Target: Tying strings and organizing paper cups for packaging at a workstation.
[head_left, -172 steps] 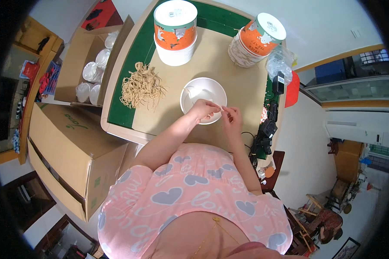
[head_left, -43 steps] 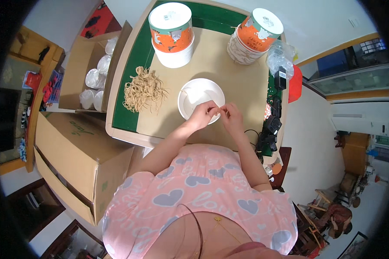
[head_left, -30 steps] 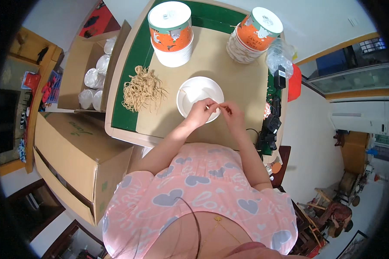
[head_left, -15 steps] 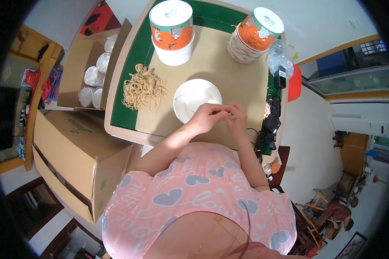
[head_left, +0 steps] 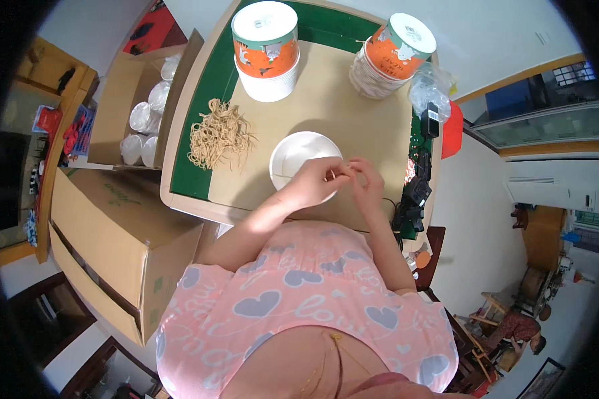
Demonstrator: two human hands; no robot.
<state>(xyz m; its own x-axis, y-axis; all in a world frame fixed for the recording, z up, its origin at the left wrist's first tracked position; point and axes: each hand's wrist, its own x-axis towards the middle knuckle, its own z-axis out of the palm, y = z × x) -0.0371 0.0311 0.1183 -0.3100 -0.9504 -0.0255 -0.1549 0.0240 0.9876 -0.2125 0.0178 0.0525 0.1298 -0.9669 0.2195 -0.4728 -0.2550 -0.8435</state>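
Observation:
A white paper bowl [head_left: 298,147] stands on the brown table sheet in front of me, a faint thin line showing inside it. My left hand [head_left: 316,181] lies over the bowl's near right rim, its thumb and fingers closed in a pinch. Close beside it, right of the rim, my right hand [head_left: 367,183] is closed too, fingertips meeting the left ones. Whatever lies between the fingertips is too small to make out. A tangled heap of beige cords [head_left: 219,136] sits left of the bowl.
At the back stand a left stack of paper tubs [head_left: 266,56] and a right stack [head_left: 389,56] with cords along its lower part. Black power adapters [head_left: 416,193] and a plastic bag [head_left: 432,90] line the right edge. Cardboard boxes [head_left: 120,233] stand left; a person [head_left: 516,332] sits far right.
The bowl has shifted slightly nearer to me. My left hand has turned a little, and its fingers show a wider gap behind the pinch. Both hands stay close together.

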